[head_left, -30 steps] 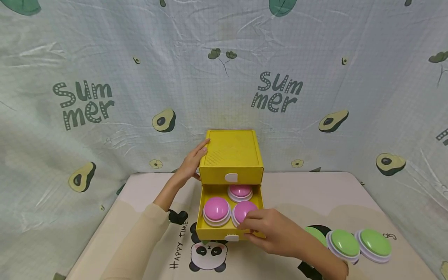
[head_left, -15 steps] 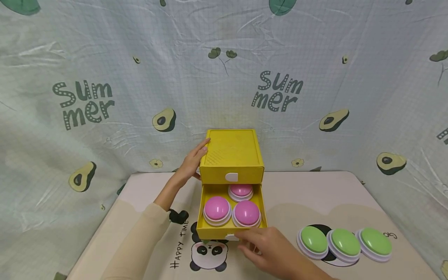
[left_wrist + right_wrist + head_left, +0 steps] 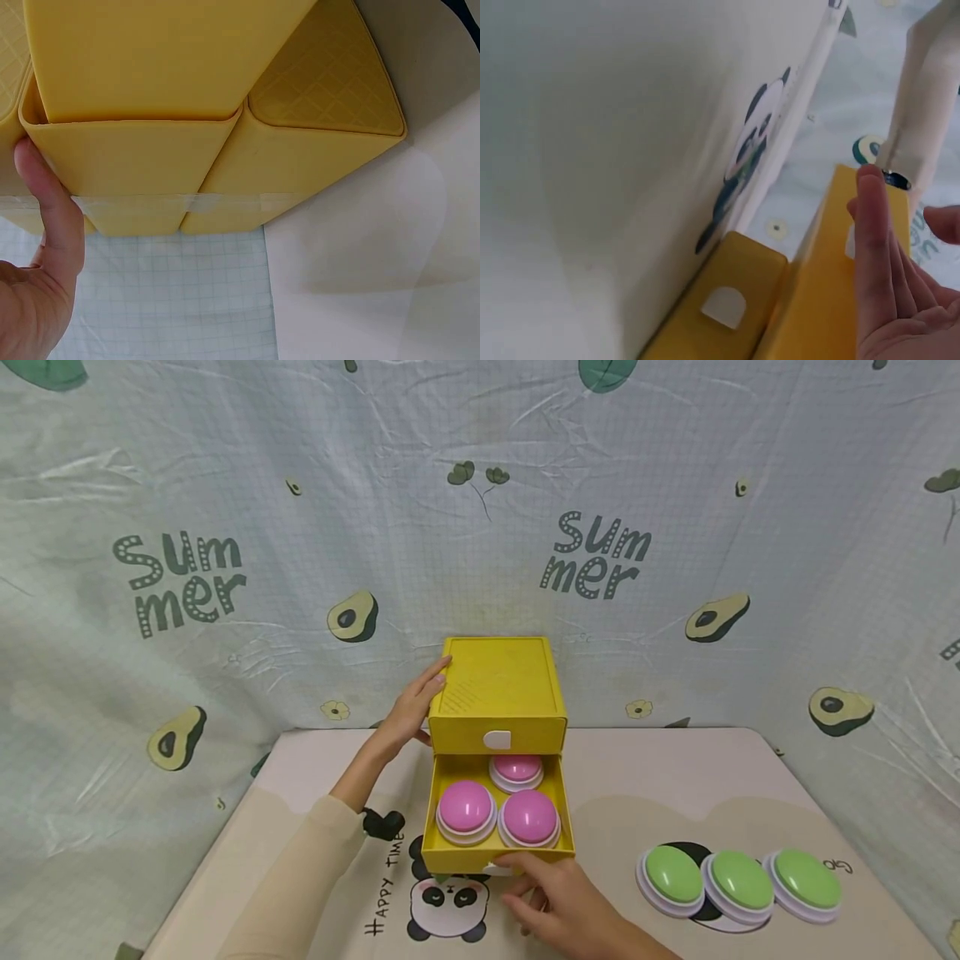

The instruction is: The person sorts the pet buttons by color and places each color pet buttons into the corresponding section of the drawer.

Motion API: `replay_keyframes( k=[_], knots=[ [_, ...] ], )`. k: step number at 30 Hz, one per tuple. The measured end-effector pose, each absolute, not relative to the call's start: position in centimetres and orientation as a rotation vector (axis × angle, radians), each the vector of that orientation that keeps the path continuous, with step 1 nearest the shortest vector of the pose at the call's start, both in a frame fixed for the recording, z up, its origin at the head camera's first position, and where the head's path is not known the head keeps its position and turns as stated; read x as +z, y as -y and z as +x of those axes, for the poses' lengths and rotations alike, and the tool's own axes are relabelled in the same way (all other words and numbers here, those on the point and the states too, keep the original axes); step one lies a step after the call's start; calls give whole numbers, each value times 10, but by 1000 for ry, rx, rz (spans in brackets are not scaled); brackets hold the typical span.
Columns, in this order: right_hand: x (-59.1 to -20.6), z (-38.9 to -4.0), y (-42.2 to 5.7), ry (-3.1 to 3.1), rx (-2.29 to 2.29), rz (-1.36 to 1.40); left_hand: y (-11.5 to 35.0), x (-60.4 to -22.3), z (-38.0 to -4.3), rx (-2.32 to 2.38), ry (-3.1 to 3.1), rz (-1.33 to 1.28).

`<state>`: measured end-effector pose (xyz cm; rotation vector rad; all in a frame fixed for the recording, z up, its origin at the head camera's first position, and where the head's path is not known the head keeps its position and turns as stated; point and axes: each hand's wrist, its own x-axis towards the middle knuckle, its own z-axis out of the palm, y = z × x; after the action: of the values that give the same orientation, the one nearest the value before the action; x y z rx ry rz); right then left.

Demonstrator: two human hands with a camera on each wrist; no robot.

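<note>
A yellow drawer box (image 3: 498,677) stands on the table with its lower drawer (image 3: 452,861) pulled out. Inside the drawer lie three pink domed push buttons (image 3: 464,808) on white bases, the rear one partly under the upper drawer front. My left hand (image 3: 408,706) rests against the box's upper left edge; in the left wrist view its thumb (image 3: 56,214) lies along the yellow side. My right hand (image 3: 562,897) is at the front of the lower drawer, its index fingertip by the white tab (image 3: 492,869). In the right wrist view that hand's fingers (image 3: 874,247) look straight, thumb apart.
Several things surround the box. Three green domed push buttons (image 3: 741,879) with white bases stand in a row at the right. The table (image 3: 615,777) bears a printed panda. A patterned cloth (image 3: 480,560) hangs close behind. Clear tape (image 3: 150,204) runs across the box's yellow sections.
My right hand has moved from over the front right pink button down to the drawer's front, uncovering that button and the green ones. The left hand stays where it was.
</note>
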<state>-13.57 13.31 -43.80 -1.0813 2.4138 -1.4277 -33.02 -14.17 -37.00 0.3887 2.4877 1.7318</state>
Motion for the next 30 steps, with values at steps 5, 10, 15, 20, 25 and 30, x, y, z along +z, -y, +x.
replay_keyframes(
  k=[5,10,15,20,25,30],
  knots=[
    [-440,-136,-129,-2354,-1540,-877,138,-356,-319,1720,-2469,391],
    [-446,-138,-125,-2398,-1628,-856,135,-342,-306,1685,-2491,386],
    [-453,-138,-119,-2574,-1689,-994,138,-357,-320,1713,-2489,392],
    [-455,-138,-113,-2709,-1721,-1029,141,-372,-332,1729,-2502,405],
    [-451,-138,-109,-2687,-1756,-886,141,-374,-332,1729,-2517,417],
    [-441,-141,-107,-2634,-1768,-778,141,-373,-332,1731,-2523,419]
  ],
)
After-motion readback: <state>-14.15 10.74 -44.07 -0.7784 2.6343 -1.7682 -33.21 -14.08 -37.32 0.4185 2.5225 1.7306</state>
